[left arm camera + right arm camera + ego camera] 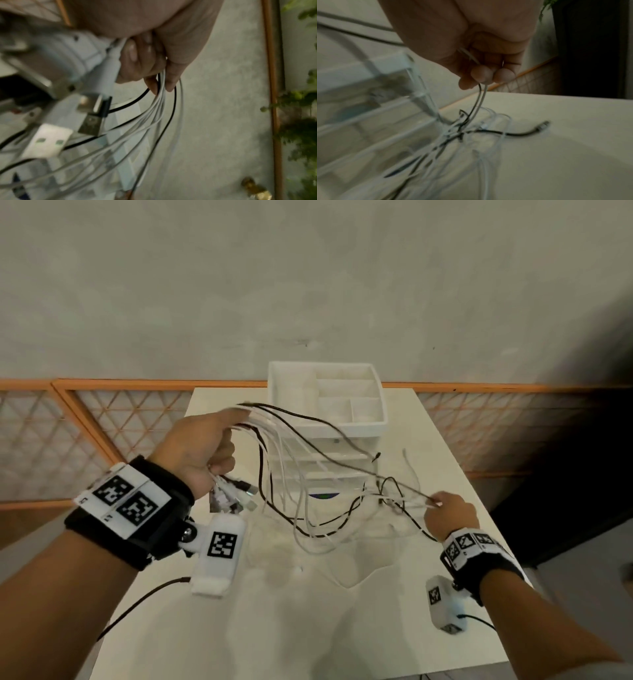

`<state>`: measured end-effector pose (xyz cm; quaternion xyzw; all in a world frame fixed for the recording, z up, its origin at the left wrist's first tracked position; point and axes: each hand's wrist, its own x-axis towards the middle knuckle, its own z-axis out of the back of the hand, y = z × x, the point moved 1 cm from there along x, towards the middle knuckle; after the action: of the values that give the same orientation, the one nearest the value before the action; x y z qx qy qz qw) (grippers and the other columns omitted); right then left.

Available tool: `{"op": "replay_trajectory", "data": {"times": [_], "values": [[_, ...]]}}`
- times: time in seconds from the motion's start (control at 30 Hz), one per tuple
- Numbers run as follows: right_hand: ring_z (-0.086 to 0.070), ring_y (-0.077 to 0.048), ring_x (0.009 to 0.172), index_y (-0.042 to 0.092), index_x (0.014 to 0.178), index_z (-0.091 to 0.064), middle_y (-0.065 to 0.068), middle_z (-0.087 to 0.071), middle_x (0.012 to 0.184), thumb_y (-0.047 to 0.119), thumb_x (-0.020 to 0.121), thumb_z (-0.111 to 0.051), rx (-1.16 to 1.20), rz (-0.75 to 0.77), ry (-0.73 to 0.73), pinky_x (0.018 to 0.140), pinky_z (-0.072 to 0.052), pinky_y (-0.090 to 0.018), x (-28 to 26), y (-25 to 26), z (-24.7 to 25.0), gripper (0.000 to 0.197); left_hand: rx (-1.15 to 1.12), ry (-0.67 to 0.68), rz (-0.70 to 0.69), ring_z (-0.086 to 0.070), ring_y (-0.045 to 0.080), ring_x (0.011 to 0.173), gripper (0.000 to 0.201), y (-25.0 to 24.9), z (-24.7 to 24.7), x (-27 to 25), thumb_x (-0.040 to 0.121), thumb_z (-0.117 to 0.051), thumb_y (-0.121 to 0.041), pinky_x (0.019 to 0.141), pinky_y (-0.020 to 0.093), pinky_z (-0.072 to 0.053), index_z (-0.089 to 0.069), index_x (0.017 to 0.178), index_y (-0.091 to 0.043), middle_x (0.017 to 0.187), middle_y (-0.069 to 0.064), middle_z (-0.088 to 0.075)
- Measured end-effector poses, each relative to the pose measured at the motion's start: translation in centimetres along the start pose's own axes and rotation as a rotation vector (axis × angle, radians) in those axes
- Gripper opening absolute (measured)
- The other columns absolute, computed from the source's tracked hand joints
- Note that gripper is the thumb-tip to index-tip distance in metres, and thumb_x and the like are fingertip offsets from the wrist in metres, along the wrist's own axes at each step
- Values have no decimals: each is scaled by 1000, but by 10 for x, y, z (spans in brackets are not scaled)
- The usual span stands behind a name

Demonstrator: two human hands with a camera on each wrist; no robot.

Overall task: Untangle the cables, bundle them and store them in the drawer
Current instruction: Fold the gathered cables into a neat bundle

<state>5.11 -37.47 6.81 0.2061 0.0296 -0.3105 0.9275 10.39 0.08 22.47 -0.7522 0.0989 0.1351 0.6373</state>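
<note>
Several white and black cables (301, 474) hang in loops over the white table (308, 628). My left hand (205, 446) is raised at the left and grips their bundled strands (161, 94), with USB plugs (236, 494) dangling below the palm. My right hand (448, 513), lower at the right, pinches a black and a white strand (481, 94) above a knot of cables (462, 131) on the table. A black plug end (544, 123) lies loose there. The white drawer unit (329, 419) with clear drawers (325, 467) stands behind the cables.
An open white organiser tray (363, 426) tops the drawer unit. An orange lattice railing (102, 419) runs behind the table. Dark furniture (565, 474) stands to the right. A brass knob (255, 189) and green plants (300, 121) show in the left wrist view.
</note>
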Motion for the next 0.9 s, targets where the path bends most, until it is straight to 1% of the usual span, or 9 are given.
{"op": "replay_trajectory", "data": {"times": [0.13,0.2,0.3,0.4,0.5,0.63,0.7,0.77,0.9], "values": [[-56,-39,117,14,115,-69,-16,-66,122,16,90,-60,14,-93,-30,96,-44,-36,-2,-17,-2,26,-101,-10,25,-12,9,34,35,-12,2,-4,90,-65,-20,33,18,-12,-41,65,-26,42,-9,-18],[-62,-36,106,17,108,-71,-13,-71,111,17,90,-62,159,-25,-129,95,-46,-38,-2,-6,10,20,-104,-1,44,-12,9,34,35,-13,-1,-6,91,-65,-22,34,18,-11,-43,64,-25,41,-9,-18],[-71,-27,81,22,92,-71,-1,-72,83,23,95,-58,640,128,-259,84,-58,-38,-13,32,40,13,-36,28,82,-12,8,32,32,-5,-7,-7,92,-64,-24,34,16,-11,-47,65,-22,40,-9,-19],[-71,-13,77,14,97,-69,-1,-71,82,34,101,-48,804,352,-428,70,-53,-13,-37,76,81,29,24,5,88,-13,9,32,31,5,-12,-5,92,-65,-24,35,15,-11,-52,66,-16,39,-8,-21],[-60,-6,88,14,105,-68,1,-66,97,30,103,-44,669,632,-667,78,-41,-4,-49,102,105,28,39,-38,79,-14,10,31,31,12,-13,-3,91,-67,-24,36,16,-12,-53,65,-13,38,-8,-22],[-57,-5,91,9,117,-67,-5,-65,104,17,101,-44,582,682,-530,88,-52,-24,-39,96,81,28,40,-88,57,-16,10,30,18,17,-8,2,91,-67,-23,34,15,-15,-56,91,-9,37,-8,-24],[-56,-3,93,5,117,-67,-13,-66,107,11,101,-45,610,683,-617,89,-47,-12,-43,94,82,28,69,-104,39,-17,10,30,22,21,-3,7,90,-68,-24,33,16,-16,-53,101,-12,38,-8,-25],[-57,-8,101,2,121,-65,-17,-63,115,6,102,-44,632,758,-749,93,-42,-10,-51,101,98,28,128,-148,32,-18,11,29,21,27,2,11,90,-68,-26,34,17,-18,-55,98,-12,37,-7,-27],[-56,-30,121,0,131,-58,-21,-54,130,6,104,-40,639,968,-814,104,-46,-40,-58,114,128,33,188,-229,53,-19,13,32,25,45,8,16,90,-69,-24,35,16,-19,-51,78,-11,43,-1,-25]]}}
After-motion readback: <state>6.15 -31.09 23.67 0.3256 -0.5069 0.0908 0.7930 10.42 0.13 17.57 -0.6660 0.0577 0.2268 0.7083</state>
